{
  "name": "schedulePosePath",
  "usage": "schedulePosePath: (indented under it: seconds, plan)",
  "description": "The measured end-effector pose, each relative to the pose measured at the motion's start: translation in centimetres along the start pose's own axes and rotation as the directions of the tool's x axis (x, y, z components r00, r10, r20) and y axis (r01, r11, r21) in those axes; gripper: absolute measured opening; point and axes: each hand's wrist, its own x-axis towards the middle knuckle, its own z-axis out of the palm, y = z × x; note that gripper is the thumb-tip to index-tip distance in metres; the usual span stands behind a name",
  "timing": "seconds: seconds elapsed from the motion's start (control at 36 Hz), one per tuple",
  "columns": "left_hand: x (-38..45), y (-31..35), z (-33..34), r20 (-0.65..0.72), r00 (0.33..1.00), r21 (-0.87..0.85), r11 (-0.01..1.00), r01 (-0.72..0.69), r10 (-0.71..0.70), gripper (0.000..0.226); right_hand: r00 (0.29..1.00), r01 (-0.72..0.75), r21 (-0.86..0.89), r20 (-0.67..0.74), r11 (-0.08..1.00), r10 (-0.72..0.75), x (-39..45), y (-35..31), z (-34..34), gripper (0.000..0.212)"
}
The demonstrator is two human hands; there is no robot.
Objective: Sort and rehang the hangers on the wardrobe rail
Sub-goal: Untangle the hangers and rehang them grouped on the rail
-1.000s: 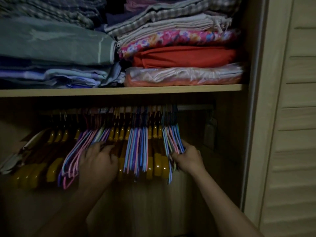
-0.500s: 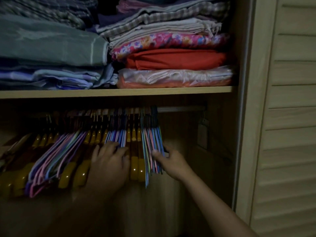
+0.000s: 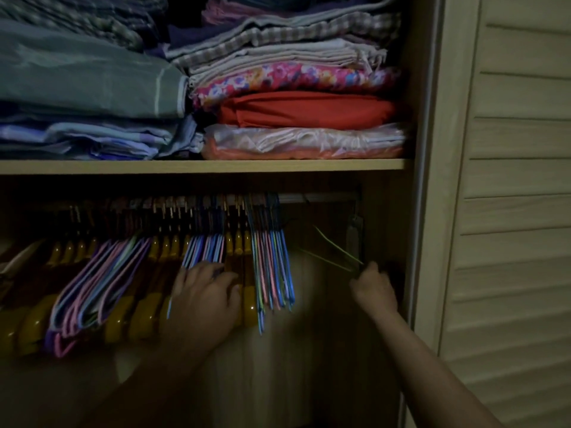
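Yellow wooden hangers (image 3: 238, 247) and thin wire hangers (image 3: 272, 267) mixed along rail (image 3: 321, 197) — sorting judged partly done. Left hand (image 3: 205, 299) fingers spread, pressing the bunch. Just above right hand (image 3: 372, 290) fingertips: lone green hanger (image 3: 333, 253); grip cannot tell. Shelf (image 3: 200, 165) above holds folded linens (image 3: 302, 109).

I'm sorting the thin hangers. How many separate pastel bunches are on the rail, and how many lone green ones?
Pastel bunches: 3 (left, middle, right)
Green hanger: 1
Total: 4
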Motion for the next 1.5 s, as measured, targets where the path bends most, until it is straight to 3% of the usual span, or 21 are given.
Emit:
schedulePosePath:
  seconds: [0.08, 0.22, 0.42, 0.56, 0.69, 0.89, 1.03, 1.17, 1.25, 1.36, 1.5]
  plan:
    - [0.0, -0.3, 0.2, -0.005, 1.000, -0.006, 1.000, -0.015, 0.015, 0.041, 0.998, 0.014, 0.064, -0.054, 0.998, -0.011, 0.1, 0.6, 0.2, 0.055]
    - [0.2, -0.5, 0.1, -0.014, 1.000, -0.024, 1.000, -0.005, 0.005, 0.044, 0.999, 0.017, -0.026, -0.032, 1.000, -0.018, 0.6, 0.9, 0.4, 0.017]
    - [-0.1, -0.6, -0.4, -0.007, 1.000, -0.042, 0.999, 0.000, -0.001, 0.043, 0.987, 0.159, 0.096, -0.011, 0.983, -0.158, -0.5, -0.3, 0.2, 0.043]
    - [-0.4, -0.4, -0.7, 0.017, 1.000, -0.056, 0.998, 0.005, -0.004, 0.046, 0.958, 0.282, 0.127, 0.025, 0.951, -0.287, -3.0, -2.2, 0.9, 0.037]
    - [-0.7, 0.4, -0.9, 0.032, 0.999, -0.054, 0.999, -0.001, 0.002, 0.046, 0.941, 0.310, 0.212, 0.072, 0.927, -0.331, -4.5, -3.6, 1.4, 0.029]
    - [-1.0, 0.9, -0.3, -0.013, 0.999, -0.084, 0.996, -0.034, 0.033, 0.041, 0.928, 0.354, 0.117, -0.169, 0.928, -0.332, -5.0, -1.8, 1.6, 0.031]
    - [-1.2, 1.5, 0.1, -0.054, 0.997, -0.115, 0.991, -0.067, 0.061, 0.039, 0.863, 0.430, 0.094, -0.336, 0.898, -0.378, -5.2, -0.4, 1.1, 0.028]
    - [-0.8, 5.6, 0.2, -0.158, 0.959, -0.255, 0.928, -0.270, 0.236, 0.030, 0.913, 0.346, 0.247, -0.313, 0.905, -0.264, -4.1, 0.8, -0.1, 0.021]
    - [1.4, 9.1, 0.1, -0.112, 0.916, -0.219, 0.889, -0.401, 0.385, 0.033, 0.922, 0.339, 0.329, -0.304, 0.881, -0.241, -3.5, 1.5, -1.3, 0.016]
    - [6.5, 13.4, 0.6, 0.063, 0.902, -0.239, 0.884, -0.401, 0.427, 0.045, 0.933, 0.351, 0.448, -0.246, 0.823, -0.264, -3.0, 1.6, -2.2, 0.017]
    - [10.6, 15.9, 1.0, 0.244, 0.815, -0.086, 0.849, -0.521, 0.525, 0.053, 0.946, 0.322, 0.553, -0.173, 0.768, -0.273, -2.6, 1.5, -3.1, 0.017]
